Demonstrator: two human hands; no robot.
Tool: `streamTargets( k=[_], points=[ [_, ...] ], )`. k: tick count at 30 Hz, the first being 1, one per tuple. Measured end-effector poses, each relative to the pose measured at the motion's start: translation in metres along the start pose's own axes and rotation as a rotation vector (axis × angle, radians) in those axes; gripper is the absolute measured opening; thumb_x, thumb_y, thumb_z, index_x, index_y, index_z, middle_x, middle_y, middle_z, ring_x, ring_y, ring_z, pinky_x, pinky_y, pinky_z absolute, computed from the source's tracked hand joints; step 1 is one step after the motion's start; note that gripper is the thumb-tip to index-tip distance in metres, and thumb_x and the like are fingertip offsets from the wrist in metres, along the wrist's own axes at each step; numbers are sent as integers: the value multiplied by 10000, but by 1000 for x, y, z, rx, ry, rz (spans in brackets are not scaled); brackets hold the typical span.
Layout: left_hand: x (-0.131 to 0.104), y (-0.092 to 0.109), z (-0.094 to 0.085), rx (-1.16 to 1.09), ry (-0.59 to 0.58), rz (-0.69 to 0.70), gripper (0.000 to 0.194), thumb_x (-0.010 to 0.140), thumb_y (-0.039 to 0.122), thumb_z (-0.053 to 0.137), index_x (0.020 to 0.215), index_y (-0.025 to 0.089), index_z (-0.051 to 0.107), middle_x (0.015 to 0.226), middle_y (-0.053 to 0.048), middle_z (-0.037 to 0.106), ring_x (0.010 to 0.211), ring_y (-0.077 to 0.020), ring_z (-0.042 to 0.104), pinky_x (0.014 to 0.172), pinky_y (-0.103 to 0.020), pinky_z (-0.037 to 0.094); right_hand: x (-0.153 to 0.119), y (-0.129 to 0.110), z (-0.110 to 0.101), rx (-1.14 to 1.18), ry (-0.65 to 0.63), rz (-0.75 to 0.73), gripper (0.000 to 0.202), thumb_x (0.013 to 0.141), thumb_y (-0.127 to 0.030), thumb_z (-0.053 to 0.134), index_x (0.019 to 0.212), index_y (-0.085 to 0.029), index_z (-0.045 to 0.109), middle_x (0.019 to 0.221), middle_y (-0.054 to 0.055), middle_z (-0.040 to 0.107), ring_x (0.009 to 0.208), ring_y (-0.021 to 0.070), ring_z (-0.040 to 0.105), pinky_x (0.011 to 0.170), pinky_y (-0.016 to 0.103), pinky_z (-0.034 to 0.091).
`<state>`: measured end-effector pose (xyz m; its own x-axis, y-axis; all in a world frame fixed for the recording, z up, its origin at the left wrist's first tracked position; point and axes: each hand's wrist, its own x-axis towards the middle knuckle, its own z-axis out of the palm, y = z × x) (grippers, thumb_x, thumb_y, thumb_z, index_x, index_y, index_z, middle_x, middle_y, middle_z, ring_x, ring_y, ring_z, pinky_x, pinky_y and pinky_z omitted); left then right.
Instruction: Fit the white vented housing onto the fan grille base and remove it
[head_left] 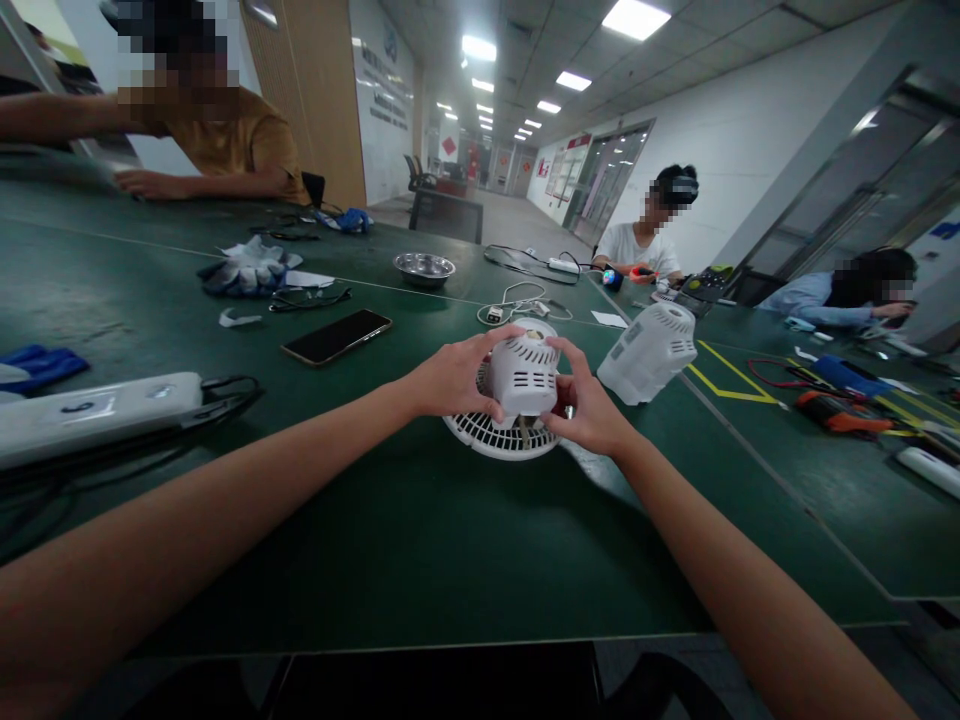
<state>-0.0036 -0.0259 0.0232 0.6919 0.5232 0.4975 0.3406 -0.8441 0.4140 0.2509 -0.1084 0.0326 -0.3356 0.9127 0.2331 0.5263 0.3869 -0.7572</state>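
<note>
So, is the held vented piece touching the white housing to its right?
Apart: the head view shows the right hand and green table between vented piece and white housing.

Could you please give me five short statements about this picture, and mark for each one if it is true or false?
1. The left hand and the right hand both hold the white vented case. True.
2. The phone lies to the right of the right hand. False: it lies to the left of the left hand.
3. The metal bowl is farther from the person than the phone. True.
4. The round grille below the white vented case is black. False: it is white.
5. Both hands wear gloves. False: they are bare, and gloves lie on the table at the left.
</note>
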Motion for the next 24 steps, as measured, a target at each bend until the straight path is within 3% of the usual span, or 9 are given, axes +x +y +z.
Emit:
streamTargets(
  k=[3,6,11,14,16,19,21,24],
  points=[
    [-2,5,5,133,31,-69,1022,759,551,789,1585,316,235,1404,-146,585,1063,-338,686,942,-488,518,0,2,-1,-51,28,-43,1093,756,-439,797,1597,-362,104,1201,88,693,883,294,701,802,517,607],
    [-5,7,10,175,60,-78,907,854,534,706,1599,324,234,1360,-130,617,995,-301,707,903,-454,528,1,6,2,-146,139,-56,1168,714,-494,848,1602,-345,103,1266,118,649,969,339,687,874,559,581],
    [-9,-8,14,53,153,-47,739,935,533,587,1565,256,317,1317,-115,653,1125,-295,657,1021,-488,479,4,18,2,-248,283,-86,1068,743,-400,807,1596,-348,167,1344,113,595,1064,371,656,991,618,516],
    [-11,-24,16,26,235,-211,631,979,501,499,1529,217,380,1332,-135,636,1226,-300,594,1053,-505,449,6,28,-2,-231,300,-46,1007,782,-331,751,1597,-368,161,1359,97,592,1044,350,661,981,629,530],
    [-14,-35,18,-27,221,-354,589,1006,517,421,1502,200,421,1380,-155,610,1236,-309,595,1016,-502,471,6,32,-6,-208,267,-33,1037,778,-354,772,1600,-368,140,1432,102,551,1132,368,642,1027,644,506],
    [-18,-46,20,-139,142,-465,577,1024,557,355,1434,178,501,1277,-148,680,1144,-313,655,952,-480,498,5,35,-9,-198,227,-60,1105,719,-416,847,1593,-347,173,1536,116,464,1269,395,577,1103,642,454],
    [-20,-50,19,-212,140,-476,572,1018,582,371,1389,182,544,1207,-131,711,1072,-306,683,907,-460,515,5,34,-9,-165,247,-58,1114,686,-422,876,1582,-325,223,1509,125,495,1250,392,591,1097,633,464],
    [-21,-52,17,-402,282,-435,564,1028,598,340,1325,183,579,1105,-107,733,982,-273,700,862,-432,542,5,32,-6,19,321,-21,1148,620,-404,918,1563,-294,272,1411,129,587,1187,380,631,1049,605,511]
  ],
)
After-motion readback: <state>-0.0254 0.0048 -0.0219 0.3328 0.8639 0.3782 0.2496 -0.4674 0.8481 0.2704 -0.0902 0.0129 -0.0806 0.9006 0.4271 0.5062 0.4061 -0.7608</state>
